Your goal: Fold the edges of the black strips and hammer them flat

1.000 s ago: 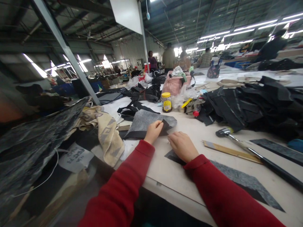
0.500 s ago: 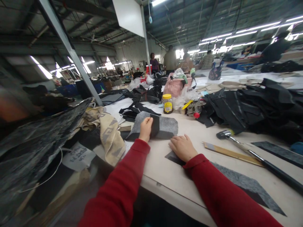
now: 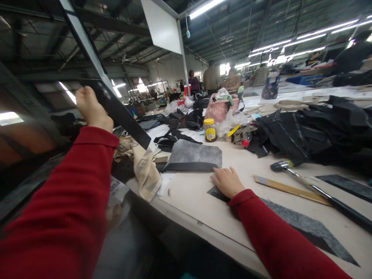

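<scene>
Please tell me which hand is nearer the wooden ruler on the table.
Right hand, resting just left of the wooden ruler; the left hand is raised far leftward.

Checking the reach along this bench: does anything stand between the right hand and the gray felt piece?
Nothing visible does. The right hand rests on the table top just short of the gray felt piece, with only table surface between them. The left hand, gripping a black strip, is raised well off to the left.
</scene>
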The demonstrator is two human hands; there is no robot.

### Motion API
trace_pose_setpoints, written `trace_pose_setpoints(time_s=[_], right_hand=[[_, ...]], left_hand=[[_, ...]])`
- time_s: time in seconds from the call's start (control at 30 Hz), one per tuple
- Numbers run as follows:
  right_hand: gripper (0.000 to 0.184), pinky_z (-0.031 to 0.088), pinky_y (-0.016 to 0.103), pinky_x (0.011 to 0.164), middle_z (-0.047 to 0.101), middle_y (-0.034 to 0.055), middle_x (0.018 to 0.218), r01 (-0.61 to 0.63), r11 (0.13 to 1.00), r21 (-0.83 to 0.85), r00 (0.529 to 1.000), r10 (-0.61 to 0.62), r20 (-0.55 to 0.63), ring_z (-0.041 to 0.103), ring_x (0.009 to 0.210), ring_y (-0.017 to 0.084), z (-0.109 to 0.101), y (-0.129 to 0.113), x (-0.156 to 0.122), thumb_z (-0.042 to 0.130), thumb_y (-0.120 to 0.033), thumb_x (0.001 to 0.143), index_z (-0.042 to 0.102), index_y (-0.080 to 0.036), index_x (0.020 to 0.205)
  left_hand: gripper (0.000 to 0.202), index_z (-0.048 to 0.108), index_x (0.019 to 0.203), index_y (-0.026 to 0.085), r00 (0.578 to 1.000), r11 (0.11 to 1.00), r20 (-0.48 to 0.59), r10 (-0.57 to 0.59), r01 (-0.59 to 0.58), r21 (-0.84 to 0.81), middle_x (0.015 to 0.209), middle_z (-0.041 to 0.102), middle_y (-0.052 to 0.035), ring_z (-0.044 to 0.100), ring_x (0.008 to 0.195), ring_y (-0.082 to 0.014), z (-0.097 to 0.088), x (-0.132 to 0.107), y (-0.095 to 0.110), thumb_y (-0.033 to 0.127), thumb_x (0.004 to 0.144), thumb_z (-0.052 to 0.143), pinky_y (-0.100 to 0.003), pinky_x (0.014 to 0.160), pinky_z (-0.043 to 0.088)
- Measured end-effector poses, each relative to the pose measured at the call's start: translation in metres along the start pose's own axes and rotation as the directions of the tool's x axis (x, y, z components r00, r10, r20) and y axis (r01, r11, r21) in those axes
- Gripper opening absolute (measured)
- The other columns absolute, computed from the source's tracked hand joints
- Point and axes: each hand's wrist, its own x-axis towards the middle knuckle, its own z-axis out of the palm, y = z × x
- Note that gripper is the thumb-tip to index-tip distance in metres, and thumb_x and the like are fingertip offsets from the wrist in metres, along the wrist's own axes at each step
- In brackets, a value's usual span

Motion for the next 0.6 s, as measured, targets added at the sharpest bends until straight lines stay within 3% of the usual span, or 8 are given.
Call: trace_pose_setpoints(time_s=[0.07,0.2,0.27,0.3,0.33,0.4,0.5,0.6], right_hand=[[0.039,0.023,0.047,0.101,0.054,0.0121,0.125,0.008,1.0,0.014,0.998,-0.007,-0.059,0.048,0.114,0.023,-0.006,-0.001,-0.001,0.04,-0.03,0.088,0.048,-0.013,0.123],[0.038,0.025,0.045,0.101,0.052,0.0105,0.127,0.12,0.99,0.073,0.914,-0.081,-0.398,0.046,0.116,0.021,-0.033,0.003,-0.004,0.038,-0.03,0.089,0.048,-0.016,0.123],[0.036,0.029,0.044,0.099,0.055,0.0105,0.122,0.162,0.983,0.089,0.843,-0.091,-0.531,0.048,0.112,0.022,-0.047,0.011,-0.006,0.039,-0.03,0.088,0.051,-0.017,0.12],[0.036,0.031,0.044,0.097,0.056,0.0106,0.12,0.167,0.981,0.094,0.819,-0.085,-0.567,0.049,0.111,0.022,-0.052,0.015,-0.007,0.04,-0.03,0.088,0.051,-0.017,0.119],[0.035,0.033,0.044,0.096,0.057,0.0106,0.119,0.165,0.981,0.099,0.804,-0.075,-0.59,0.05,0.11,0.023,-0.056,0.019,-0.007,0.041,-0.03,0.087,0.052,-0.017,0.118],[0.035,0.034,0.044,0.094,0.058,0.0107,0.117,0.151,0.983,0.104,0.792,-0.057,-0.608,0.051,0.108,0.024,-0.06,0.024,-0.007,0.041,-0.03,0.087,0.053,-0.017,0.117],[0.035,0.036,0.044,0.093,0.058,0.0112,0.117,0.155,0.984,0.088,0.815,-0.077,-0.575,0.051,0.107,0.024,-0.057,0.024,-0.007,0.041,-0.03,0.087,0.053,-0.016,0.117],[0.036,0.037,0.043,0.093,0.058,0.0122,0.117,0.173,0.984,0.044,0.875,-0.133,-0.465,0.052,0.107,0.024,-0.047,0.019,-0.008,0.041,-0.029,0.087,0.053,-0.015,0.117]], left_hand=[[0.006,0.054,0.083,0.027,0.962,0.972,-0.151,0.229,-0.218,0.085,0.076,0.057,0.0075,0.056,0.087,-0.0095,0.021,-0.043,0.003,0.028,0.085,0.048,-0.025,0.07,0.041],[0.015,0.058,0.091,0.027,0.967,0.962,0.222,0.122,-0.17,0.213,0.089,0.061,0.0012,0.057,0.086,-0.0144,0.066,-0.185,0.006,0.037,0.086,0.048,-0.029,0.075,0.044],[0.022,0.061,0.095,0.024,0.924,0.967,0.38,0.044,-0.135,0.215,0.09,0.064,-0.0011,0.059,0.083,-0.016,0.079,-0.252,0.009,0.04,0.086,0.049,-0.029,0.073,0.046],[0.028,0.061,0.1,0.023,0.821,0.979,0.57,-0.034,-0.088,0.184,0.094,0.064,-0.0027,0.059,0.086,-0.0166,0.082,-0.276,0.01,0.041,0.088,0.043,-0.029,0.074,0.047],[0.034,0.058,0.109,0.022,0.664,0.985,0.738,-0.12,-0.011,0.169,0.1,0.064,-0.005,0.059,0.09,-0.0173,0.084,-0.293,0.011,0.041,0.091,0.036,-0.029,0.075,0.047],[0.041,0.055,0.116,0.019,0.516,0.986,0.84,-0.166,0.063,0.156,0.107,0.062,-0.008,0.058,0.095,-0.0182,0.084,-0.3,0.003,0.041,0.093,0.03,-0.028,0.076,0.047],[0.031,0.057,0.113,0.021,0.592,0.955,0.761,-0.265,0.052,0.292,0.109,0.061,-0.0059,0.056,0.099,-0.0187,0.076,-0.26,-0.033,0.035,0.087,0.045,-0.029,0.084,0.045],[0.026,0.06,0.104,0.019,0.751,0.857,0.508,-0.422,0.146,0.495,0.108,0.06,-0.0046,0.054,0.101,-0.0192,0.058,-0.202,-0.092,0.022,0.078,0.058,-0.031,0.089,0.042]])
